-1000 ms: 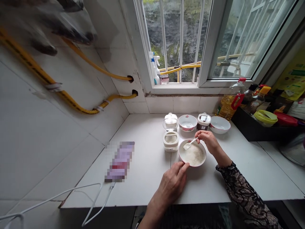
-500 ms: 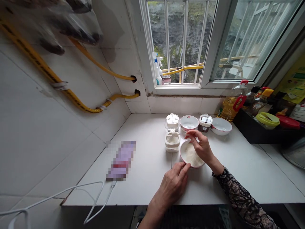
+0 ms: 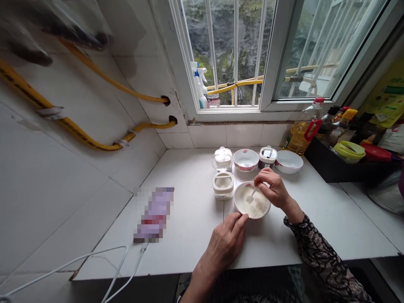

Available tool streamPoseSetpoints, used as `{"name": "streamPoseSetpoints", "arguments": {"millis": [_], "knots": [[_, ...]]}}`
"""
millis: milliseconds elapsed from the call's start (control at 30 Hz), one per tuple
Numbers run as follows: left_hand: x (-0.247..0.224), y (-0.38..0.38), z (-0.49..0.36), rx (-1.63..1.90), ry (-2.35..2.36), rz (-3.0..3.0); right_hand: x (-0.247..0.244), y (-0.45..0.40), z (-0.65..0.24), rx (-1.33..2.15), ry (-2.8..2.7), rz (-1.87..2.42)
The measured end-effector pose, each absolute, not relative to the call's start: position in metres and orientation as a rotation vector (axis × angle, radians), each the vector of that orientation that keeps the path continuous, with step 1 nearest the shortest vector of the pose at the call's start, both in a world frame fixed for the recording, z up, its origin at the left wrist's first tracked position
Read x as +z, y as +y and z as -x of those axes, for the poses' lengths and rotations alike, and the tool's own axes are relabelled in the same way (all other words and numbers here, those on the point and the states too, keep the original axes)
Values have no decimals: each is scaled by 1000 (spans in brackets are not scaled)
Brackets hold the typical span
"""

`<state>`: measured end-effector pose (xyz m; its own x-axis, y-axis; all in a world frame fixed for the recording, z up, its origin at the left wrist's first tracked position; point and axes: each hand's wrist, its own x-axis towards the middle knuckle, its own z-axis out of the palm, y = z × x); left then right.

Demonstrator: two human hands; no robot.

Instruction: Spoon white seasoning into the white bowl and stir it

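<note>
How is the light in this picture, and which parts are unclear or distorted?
Head view: daylight from the window leaves the left wall dim; head view: soft shadow below the front bowl; head view: wide-angle stretching toward edges, blurred bags at upper left, mosaic over the purple item.

This looks like a home kitchen: a white counter [image 3: 186,252] runs beneath a barred window [image 3: 236,54], with tiled walls [image 3: 75,176] around it. A jug of yellow oil [image 3: 299,132] stands beside a black bin [image 3: 341,168] of dark seasoning bottles [image 3: 336,126], and flower-patterned bowls [image 3: 246,165] sit among small lidded jars [image 3: 223,185] on the counter.
</note>
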<state>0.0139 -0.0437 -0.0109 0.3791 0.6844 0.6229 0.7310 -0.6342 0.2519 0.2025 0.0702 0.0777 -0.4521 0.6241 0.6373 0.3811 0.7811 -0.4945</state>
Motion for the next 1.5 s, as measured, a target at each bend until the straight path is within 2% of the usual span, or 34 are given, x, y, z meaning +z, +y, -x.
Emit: {"name": "streamPoseSetpoints", "arguments": {"millis": [233,567,1100,1300,1500], "knots": [[-11,-44,-14,-1089,-1318,2546,70,69,-197,540,-2341,737],[-9,-44,-14,-1109,-1291,2535,68,82,-205,1276,-1769,1009],[-11,-42,-16,-1141,-1290,2541,60,96,-199,1402,-1267,993],[-11,-41,-17,-1152,-1277,2518,64,84,-174,1202,-1358,923],[-9,-41,-18,-1139,-1268,2504,61,71,-160,401,-2054,689]]}}
